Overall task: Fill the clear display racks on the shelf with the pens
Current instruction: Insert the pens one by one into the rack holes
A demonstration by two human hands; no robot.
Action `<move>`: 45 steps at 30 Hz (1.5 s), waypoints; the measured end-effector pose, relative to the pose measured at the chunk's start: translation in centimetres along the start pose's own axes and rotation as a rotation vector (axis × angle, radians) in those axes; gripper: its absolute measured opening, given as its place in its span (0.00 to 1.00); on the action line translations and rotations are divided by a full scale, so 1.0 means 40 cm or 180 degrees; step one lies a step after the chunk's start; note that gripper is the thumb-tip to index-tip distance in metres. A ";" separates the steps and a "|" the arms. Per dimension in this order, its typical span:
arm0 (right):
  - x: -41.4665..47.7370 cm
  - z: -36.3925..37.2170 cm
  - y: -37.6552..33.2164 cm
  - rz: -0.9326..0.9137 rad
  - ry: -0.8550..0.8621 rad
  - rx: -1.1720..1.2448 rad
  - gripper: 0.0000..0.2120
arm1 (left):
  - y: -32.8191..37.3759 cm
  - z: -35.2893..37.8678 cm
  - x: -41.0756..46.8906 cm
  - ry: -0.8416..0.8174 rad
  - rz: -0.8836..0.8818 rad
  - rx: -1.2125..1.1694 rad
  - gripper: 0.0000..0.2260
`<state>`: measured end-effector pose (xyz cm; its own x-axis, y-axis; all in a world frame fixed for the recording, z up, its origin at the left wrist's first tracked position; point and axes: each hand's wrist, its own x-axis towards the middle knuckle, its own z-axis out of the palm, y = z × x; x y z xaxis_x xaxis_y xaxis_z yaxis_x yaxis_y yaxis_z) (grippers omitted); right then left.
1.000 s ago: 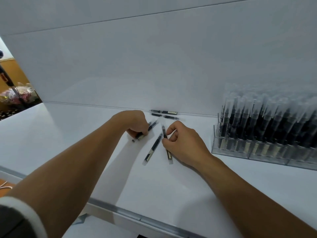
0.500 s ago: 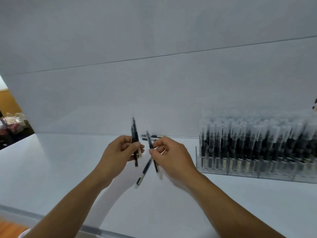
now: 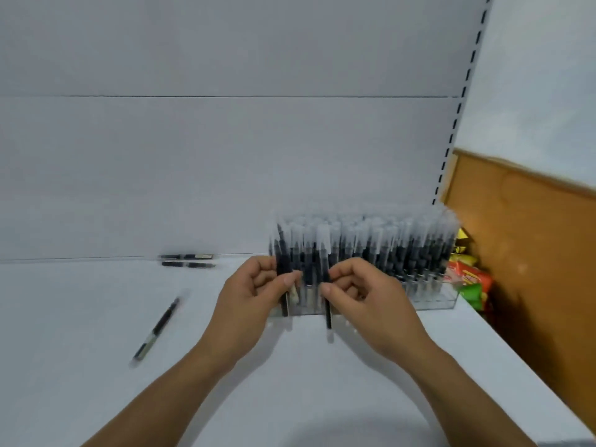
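Several pens lifted off shelf; my left hand, right hand fingers pinched them upright at 12-o'clock rack; slotting next.

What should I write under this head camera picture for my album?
Left hand and right hand hold black pens upright before the packed clear rack; three loose pens lie on the white shelf.

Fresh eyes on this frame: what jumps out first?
The left hand and right hand at centre, each pinching a dark pen upright (left pen, right pen) before the clear rack crammed with pens at the right of the shelf. Then a loose pen lying at left, and two more pens by the back wall.
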<state>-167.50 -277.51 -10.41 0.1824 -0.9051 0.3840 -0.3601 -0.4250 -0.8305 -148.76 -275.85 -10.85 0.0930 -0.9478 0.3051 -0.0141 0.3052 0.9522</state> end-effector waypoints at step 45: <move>-0.010 -0.184 0.091 0.0098 0.0831 -0.0632 0.02 | -0.128 0.224 0.007 -0.0771 -0.0287 -0.0586 0.06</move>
<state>-175.61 -278.78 -10.62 -0.0627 -0.8795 0.4717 -0.5377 -0.3684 -0.7584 -157.56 -278.50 -15.51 -0.1545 -0.9596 0.2353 0.1659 0.2095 0.9636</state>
